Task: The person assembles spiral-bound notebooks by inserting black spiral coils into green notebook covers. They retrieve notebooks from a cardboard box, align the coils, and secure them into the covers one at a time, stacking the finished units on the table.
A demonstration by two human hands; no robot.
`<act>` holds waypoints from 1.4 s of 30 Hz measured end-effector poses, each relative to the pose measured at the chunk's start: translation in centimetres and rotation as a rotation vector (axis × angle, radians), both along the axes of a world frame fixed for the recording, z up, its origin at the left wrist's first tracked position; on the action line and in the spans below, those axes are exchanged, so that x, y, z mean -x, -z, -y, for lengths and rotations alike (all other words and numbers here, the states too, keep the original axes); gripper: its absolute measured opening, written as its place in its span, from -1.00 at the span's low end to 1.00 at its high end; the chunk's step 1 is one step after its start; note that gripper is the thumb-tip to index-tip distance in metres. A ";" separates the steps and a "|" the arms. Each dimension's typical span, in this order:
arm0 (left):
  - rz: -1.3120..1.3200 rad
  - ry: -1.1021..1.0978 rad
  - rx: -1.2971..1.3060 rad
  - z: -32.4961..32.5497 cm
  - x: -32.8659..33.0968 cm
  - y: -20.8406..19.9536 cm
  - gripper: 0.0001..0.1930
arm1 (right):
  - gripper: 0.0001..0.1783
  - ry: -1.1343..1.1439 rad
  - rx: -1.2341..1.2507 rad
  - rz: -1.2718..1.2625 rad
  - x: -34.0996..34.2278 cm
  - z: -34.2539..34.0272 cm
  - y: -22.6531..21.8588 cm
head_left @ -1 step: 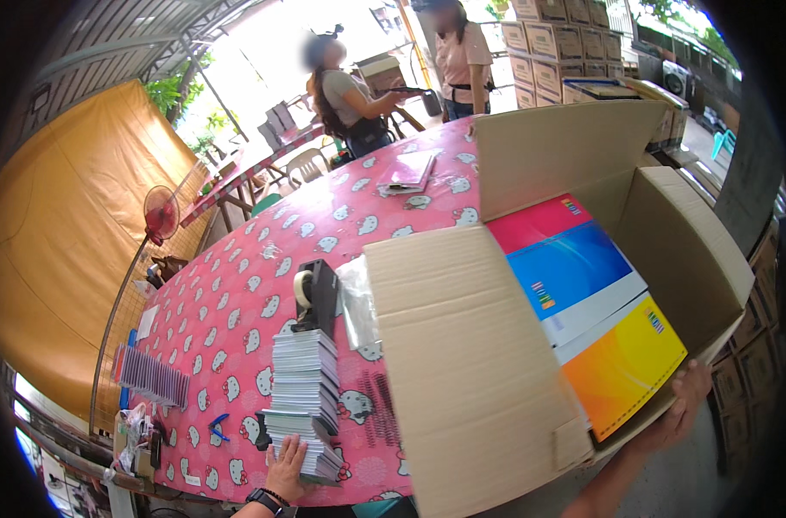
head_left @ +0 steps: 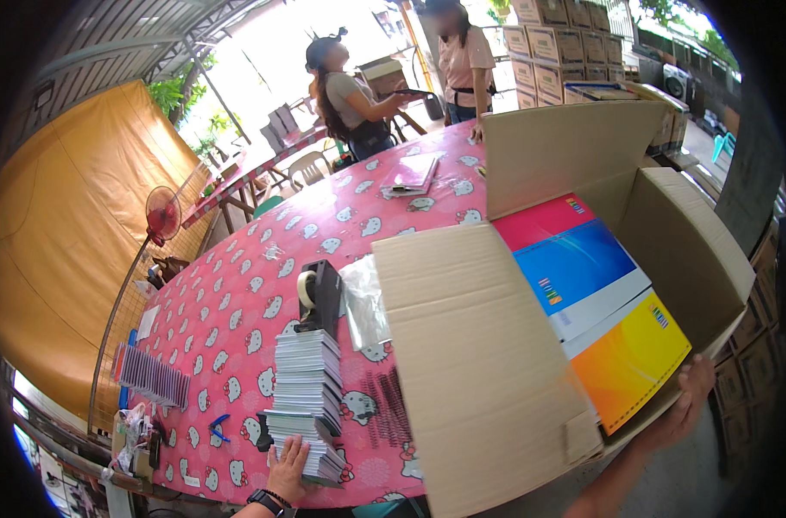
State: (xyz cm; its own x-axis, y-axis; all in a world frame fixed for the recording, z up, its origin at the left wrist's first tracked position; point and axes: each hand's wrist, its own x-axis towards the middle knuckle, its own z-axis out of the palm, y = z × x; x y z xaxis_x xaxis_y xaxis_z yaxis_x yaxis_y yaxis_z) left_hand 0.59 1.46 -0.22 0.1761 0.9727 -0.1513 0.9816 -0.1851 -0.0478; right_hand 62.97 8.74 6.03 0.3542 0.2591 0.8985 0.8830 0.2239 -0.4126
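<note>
My left hand (head_left: 289,470) lies with fingers spread on the near end of a long row of thin booklets (head_left: 308,375) on the table. A dark watch and a bracelet circle that wrist. On the right, my right hand (head_left: 693,390) grips the near right edge of an open cardboard box (head_left: 479,345), its fingers against the outer wall. Inside the box lie a red and blue printed cover (head_left: 574,263) and a yellow-orange one (head_left: 632,361), with white sheets showing between them. One wide flap hangs out to the left, over the table.
On the pink patterned table (head_left: 237,345) are a tape dispenser (head_left: 320,293), clear plastic (head_left: 367,302), dark binding coils (head_left: 388,406), blue cutters (head_left: 219,426) and another booklet row (head_left: 154,377). A red fan (head_left: 162,214) stands left. Two people stand beyond the table; stacked cartons (head_left: 558,52) rise behind.
The box and its flap appear slightly farther right. The person in pink now has a hand down at the table's far edge. Both my hands keep their places.
</note>
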 end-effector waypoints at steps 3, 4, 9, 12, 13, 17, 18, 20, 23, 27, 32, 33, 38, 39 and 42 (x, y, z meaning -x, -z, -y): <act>0.029 0.056 -0.055 -0.1 1.1 0.6 0.06 | -0.64 0.064 0.020 0.055 0.5 0.3 -0.8; 0.026 0.087 -0.059 -0.4 1.2 0.8 0.07 | -0.64 0.084 0.022 0.072 0.5 0.2 -1.0; 0.009 0.282 -0.227 -0.7 2.6 0.7 0.05 | -0.67 -0.069 -0.045 -0.082 0.6 -0.9 -1.4; 0.059 0.316 -0.307 -1.1 2.5 0.2 0.03 | -0.64 -0.091 -0.045 -0.149 2.0 -0.7 -3.0; 0.099 0.310 -0.313 -1.0 2.6 0.2 0.03 | -0.62 -0.119 -0.033 -0.174 2.1 -0.8 -3.1; 0.096 0.385 -0.372 -1.3 3.2 0.4 0.04 | -0.51 -0.080 0.044 -0.213 6.7 1.7 -4.5; 0.132 0.394 -0.380 -1.4 3.1 0.8 0.04 | -0.51 -0.053 0.019 -0.277 8.3 3.0 -4.2; 0.192 0.409 -0.400 -1.5 3.4 1.0 0.05 | -0.50 -0.008 -0.044 -0.410 12.9 6.0 -2.3; 0.230 0.394 -0.416 -1.0 4.3 1.3 0.07 | -0.48 0.016 -0.156 -0.593 19.9 9.7 2.8; 0.333 0.413 -0.454 -1.1 3.9 2.3 0.10 | -0.79 0.004 -0.116 -0.729 29.1 16.8 13.7; 0.356 0.402 -0.466 -1.4 4.4 3.5 0.07 | -0.82 -0.291 0.219 -0.726 43.9 21.2 16.2; 0.341 0.406 -0.457 -1.3 4.6 3.0 0.04 | -0.82 -0.302 0.313 -0.640 45.4 21.6 15.7; 0.804 0.611 -0.822 -1.3 6.9 2.9 -0.35 | -0.71 -0.332 0.466 -0.129 51.2 19.0 11.9; 0.886 0.564 -0.827 -0.4 8.1 2.0 -0.40 | -0.68 -0.325 0.440 0.008 51.5 18.3 12.0; 1.080 0.397 -0.916 -0.4 12.6 2.6 -0.51 | -0.60 -0.397 0.461 0.129 53.6 16.4 11.6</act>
